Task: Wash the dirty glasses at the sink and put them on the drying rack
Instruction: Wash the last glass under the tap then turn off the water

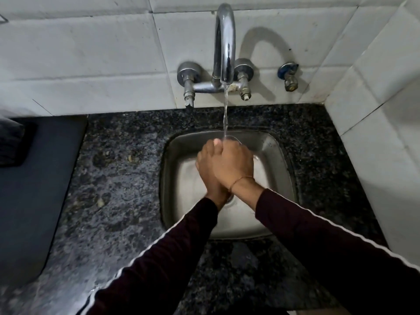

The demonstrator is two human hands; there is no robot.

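Gripping a clear glass (231,139) with both hands over the middle of the sink (279,155): right hand (234,165) lying on top, fingers curling round the glass, left hand (208,164) tucking in beneath at 9 o'clock, thumb pressing up beside the rim. Only showing a thin arc of rim at 12 o'clock of the knuckles; hiding the rest of the glass behind the hands, so not telling how it is tilted or what is inside. Catching a thin stream of water (225,110) right at that rim, falling from the curved tap (225,42) on the wall at 12 o'clock. Wearing a thin thread band at the right wrist, and dark sleeves (318,246) with a pale stripe, both cut off at the lower edge.

Covering part of the drain under the wrists. Surrounding the steel sink on all sides, a dark speckled counter (118,178), looking wet. Lying at 9 o'clock on the counter, a dark mat (34,189), with a dark bulky thing at its far left corner, cut off by the edge and too dim to name. Sitting at 1 o'clock on the white tiles (91,53), a small blue-collared valve (288,76), well apart from the hands.
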